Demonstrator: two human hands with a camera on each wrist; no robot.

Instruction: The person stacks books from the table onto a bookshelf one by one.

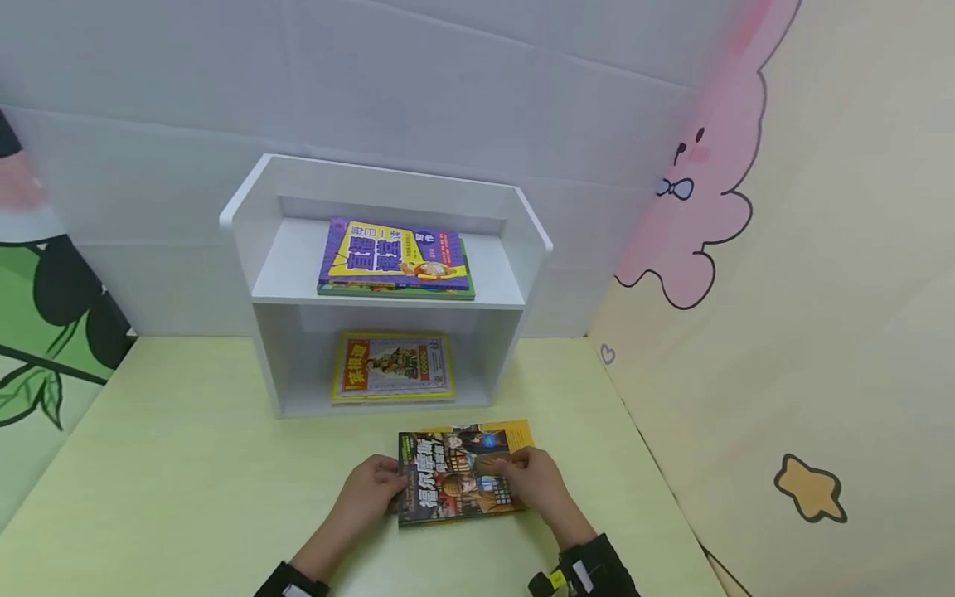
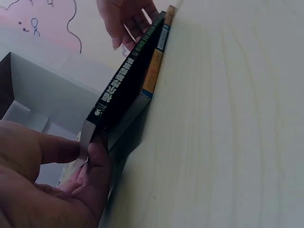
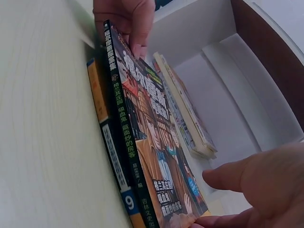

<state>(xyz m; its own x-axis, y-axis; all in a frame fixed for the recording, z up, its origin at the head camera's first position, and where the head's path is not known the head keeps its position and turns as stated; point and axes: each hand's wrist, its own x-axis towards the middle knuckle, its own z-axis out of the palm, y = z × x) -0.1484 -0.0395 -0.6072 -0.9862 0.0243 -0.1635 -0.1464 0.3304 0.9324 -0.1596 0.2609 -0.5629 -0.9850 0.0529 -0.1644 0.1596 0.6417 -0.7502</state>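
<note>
A dark comic-style book point(image 1: 455, 477) with white Chinese lettering lies over an orange-yellow book point(image 1: 517, 431) on the table. In the right wrist view the lower book's spine point(image 3: 129, 202) carries a 9. My left hand point(image 1: 368, 493) pinches the dark book's left edge between thumb and fingers; the left wrist view shows that end raised, with a gap beneath the dark book's spine point(image 2: 121, 78). At the right edge is my right hand point(image 1: 539, 483). Its thumb point(image 3: 228, 175) stands apart from the cover, and a finger touches the book's corner.
Behind the books stands a white two-tier shelf point(image 1: 388, 303). Its upper tier holds a purple book point(image 1: 395, 253) on a green one point(image 1: 470, 278); a yellow-bordered book point(image 1: 393, 367) lies on the lower tier. Walls with cartoon pictures flank the pale table point(image 1: 172, 464).
</note>
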